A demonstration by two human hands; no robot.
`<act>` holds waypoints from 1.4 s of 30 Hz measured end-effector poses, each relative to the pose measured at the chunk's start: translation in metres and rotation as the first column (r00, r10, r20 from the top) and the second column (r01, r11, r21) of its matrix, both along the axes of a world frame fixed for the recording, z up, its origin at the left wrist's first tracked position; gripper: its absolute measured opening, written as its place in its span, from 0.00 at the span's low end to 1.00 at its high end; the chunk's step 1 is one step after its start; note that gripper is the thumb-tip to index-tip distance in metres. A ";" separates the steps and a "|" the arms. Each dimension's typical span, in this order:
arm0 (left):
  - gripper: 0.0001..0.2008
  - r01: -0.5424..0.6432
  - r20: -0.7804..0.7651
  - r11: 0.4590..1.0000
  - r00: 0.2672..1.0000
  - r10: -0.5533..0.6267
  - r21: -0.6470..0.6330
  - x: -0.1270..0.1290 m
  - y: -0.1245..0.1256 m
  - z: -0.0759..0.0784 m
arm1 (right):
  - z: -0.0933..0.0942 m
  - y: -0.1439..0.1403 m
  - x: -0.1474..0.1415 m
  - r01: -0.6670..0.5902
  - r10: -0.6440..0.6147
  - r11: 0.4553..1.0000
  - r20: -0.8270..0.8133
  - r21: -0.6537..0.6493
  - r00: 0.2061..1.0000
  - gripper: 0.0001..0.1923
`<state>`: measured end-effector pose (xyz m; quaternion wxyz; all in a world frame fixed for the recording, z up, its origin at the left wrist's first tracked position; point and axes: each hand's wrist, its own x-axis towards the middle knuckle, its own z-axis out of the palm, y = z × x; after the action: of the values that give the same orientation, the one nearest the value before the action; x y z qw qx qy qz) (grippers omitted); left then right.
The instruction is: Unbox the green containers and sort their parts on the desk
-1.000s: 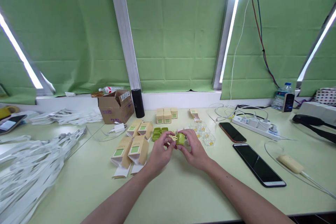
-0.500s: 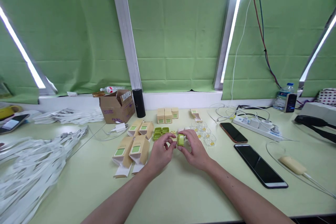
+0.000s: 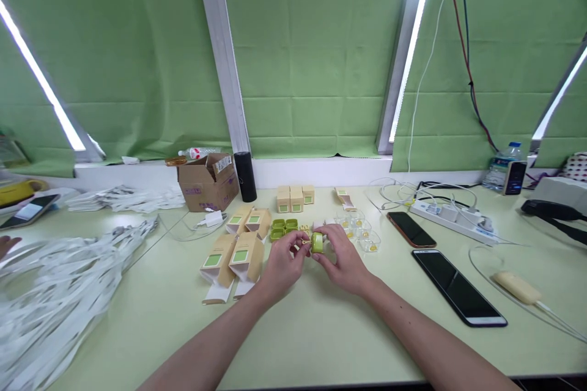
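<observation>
Together, both hands, left (image 3: 280, 264) and right (image 3: 342, 263), pinch a small green case (image 3: 317, 242) above the tabletop (image 3: 321, 330); fingers hide its lower half. Cartons (image 3: 233, 256) lie at nine o'clock.

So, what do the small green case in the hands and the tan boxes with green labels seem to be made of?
The small green case, held between the left hand and the right hand, looks like moulded plastic: smooth, slightly glossy, with rounded corners. The tan boxes with green labels look like matte kraft cardboard, with folded open flaps.
</observation>
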<state>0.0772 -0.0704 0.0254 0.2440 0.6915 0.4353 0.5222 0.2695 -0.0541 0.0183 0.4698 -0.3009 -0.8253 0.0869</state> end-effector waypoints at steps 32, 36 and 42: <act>0.13 0.167 0.287 0.970 0.952 -0.112 -0.177 0.002 0.001 0.006 | 0.000 0.002 0.001 -0.095 0.090 0.993 -0.070 -0.068 0.993 0.24; 0.24 0.099 0.148 0.992 0.985 -0.087 -0.080 -0.005 0.000 0.010 | 0.001 0.003 0.002 -0.113 0.101 0.988 -0.113 -0.105 0.989 0.27; 0.29 0.156 0.061 0.987 0.986 -0.153 -0.049 -0.007 0.003 0.008 | 0.003 -0.003 0.002 -0.160 0.157 0.983 -0.034 -0.089 0.987 0.34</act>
<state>0.0699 -0.0677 0.0332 0.3144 0.7015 0.3869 0.5093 0.2715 -0.0576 0.0210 0.4580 -0.2542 -0.8356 0.1656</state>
